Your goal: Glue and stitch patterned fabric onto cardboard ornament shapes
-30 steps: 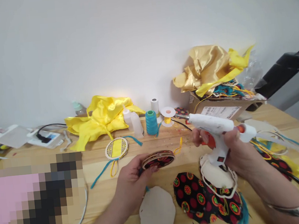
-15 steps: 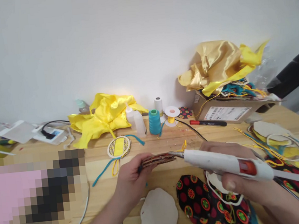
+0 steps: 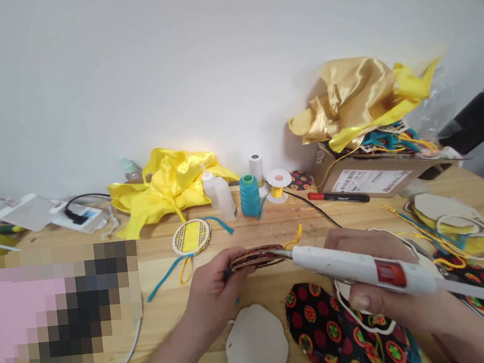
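My left hand (image 3: 219, 280) is closed on the left end of a thin, layered brown disc (image 3: 258, 257), seen nearly edge-on. A yellow cord sticks up beyond the disc's right end. My right hand (image 3: 384, 282) wraps round a white glue gun (image 3: 339, 263) with a red window. The metal nozzle touches or nearly touches the disc's right part. Below lie a pale scalloped piece (image 3: 256, 345) and black patterned fabric (image 3: 316, 328), with a white ring-like outline partly under my right hand.
Yellow satin (image 3: 165, 183), white bottles (image 3: 225, 197), a teal thread cone (image 3: 250, 196) and a spool (image 3: 279, 185) stand along the wall. A cardboard box (image 3: 365, 178) holds fabric at right. A round lattice piece (image 3: 191, 236) lies left of centre; a white cable curves at lower left.
The glue gun's nozzle has moved slightly left and down over the disc. The disc is tilted a little more, so more of its face shows. Both hands keep their hold.
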Tool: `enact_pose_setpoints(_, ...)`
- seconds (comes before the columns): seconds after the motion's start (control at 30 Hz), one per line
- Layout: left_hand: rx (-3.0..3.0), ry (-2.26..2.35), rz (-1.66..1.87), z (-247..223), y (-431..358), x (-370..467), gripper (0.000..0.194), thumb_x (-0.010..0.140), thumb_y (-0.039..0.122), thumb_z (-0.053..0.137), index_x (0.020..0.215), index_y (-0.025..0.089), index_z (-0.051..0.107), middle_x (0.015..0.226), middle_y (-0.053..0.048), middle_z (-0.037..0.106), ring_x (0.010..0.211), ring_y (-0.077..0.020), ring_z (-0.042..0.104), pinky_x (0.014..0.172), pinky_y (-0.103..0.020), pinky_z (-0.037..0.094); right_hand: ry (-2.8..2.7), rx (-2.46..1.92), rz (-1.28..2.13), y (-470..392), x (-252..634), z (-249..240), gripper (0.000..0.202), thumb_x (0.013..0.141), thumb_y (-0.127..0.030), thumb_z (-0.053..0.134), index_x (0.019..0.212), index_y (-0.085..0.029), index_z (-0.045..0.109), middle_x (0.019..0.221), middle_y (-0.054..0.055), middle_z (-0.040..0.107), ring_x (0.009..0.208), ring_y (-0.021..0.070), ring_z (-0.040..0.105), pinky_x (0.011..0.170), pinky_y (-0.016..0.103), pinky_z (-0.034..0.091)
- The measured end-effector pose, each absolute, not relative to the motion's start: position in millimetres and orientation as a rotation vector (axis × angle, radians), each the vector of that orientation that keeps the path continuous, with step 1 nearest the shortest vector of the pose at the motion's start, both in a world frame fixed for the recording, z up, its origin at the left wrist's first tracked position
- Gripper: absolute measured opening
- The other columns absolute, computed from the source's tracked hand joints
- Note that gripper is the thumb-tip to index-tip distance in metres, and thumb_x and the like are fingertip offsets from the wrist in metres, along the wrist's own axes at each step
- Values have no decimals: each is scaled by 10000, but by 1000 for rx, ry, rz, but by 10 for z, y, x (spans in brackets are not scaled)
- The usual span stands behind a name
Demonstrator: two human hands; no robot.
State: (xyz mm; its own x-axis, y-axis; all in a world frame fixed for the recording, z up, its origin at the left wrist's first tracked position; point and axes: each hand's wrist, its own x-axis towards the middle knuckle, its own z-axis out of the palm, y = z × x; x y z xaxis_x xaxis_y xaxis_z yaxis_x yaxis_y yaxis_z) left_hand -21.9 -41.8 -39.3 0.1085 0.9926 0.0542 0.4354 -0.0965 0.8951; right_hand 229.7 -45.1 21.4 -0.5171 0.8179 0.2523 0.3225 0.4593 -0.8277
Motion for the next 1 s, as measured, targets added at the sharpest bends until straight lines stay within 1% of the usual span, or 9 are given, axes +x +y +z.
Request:
enact_pose_setpoints(0.17, 1648, 1386, 919, -407, -425, -218, 171, 804, 244, 563, 963, 236, 625, 914, 18, 730, 830, -158, 666, 755, -259, 500, -2042, -942, 1005, -438, 2304, 201, 403, 787, -561, 522, 604, -203, 488, 605, 9, 471, 552, 152, 451, 495, 300, 306)
enact_pose_setpoints(0.33, 1700, 1424, 925, -403, -427, -222, 162, 794, 216, 565, 939, 238, 634, 863, 30, 732, 779, -144, 665, 710, -236, 499, -2034, -934, 971, -437, 2296, 201, 423, 791, -578, 499, 581, -211, 479, 580, 6, 448, 526, 150, 426, 474, 297, 291)
enact_pose_setpoints(0.5, 1725, 1431, 919, -381, -423, -225, 156, 791, 220, 565, 926, 242, 640, 839, 32, 734, 758, -148, 669, 689, -235, 500, -2048, -946, 978, -429, 2284, 215, 399, 790, -550, 519, 589, -206, 488, 586, 8, 465, 533, 148, 442, 477, 298, 306)
enact_pose_setpoints(0.7, 1749, 1441, 923, -354, -422, -212, 162, 781, 198, 557, 906, 245, 649, 786, 39, 730, 716, -144, 669, 648, -226, 497, -2093, -924, 966, -436, 2283, 193, 418, 798, -568, 497, 608, -196, 489, 608, 7, 471, 553, 138, 439, 488, 287, 305)
enact_pose_setpoints(1.0, 1762, 1432, 937, -384, -439, -202, 161, 781, 204, 576, 914, 246, 655, 817, 33, 732, 725, -141, 662, 659, -220, 496, -2109, -910, 991, -451, 2262, 186, 405, 801, -551, 514, 620, -190, 491, 628, -1, 474, 571, 131, 439, 519, 275, 308)
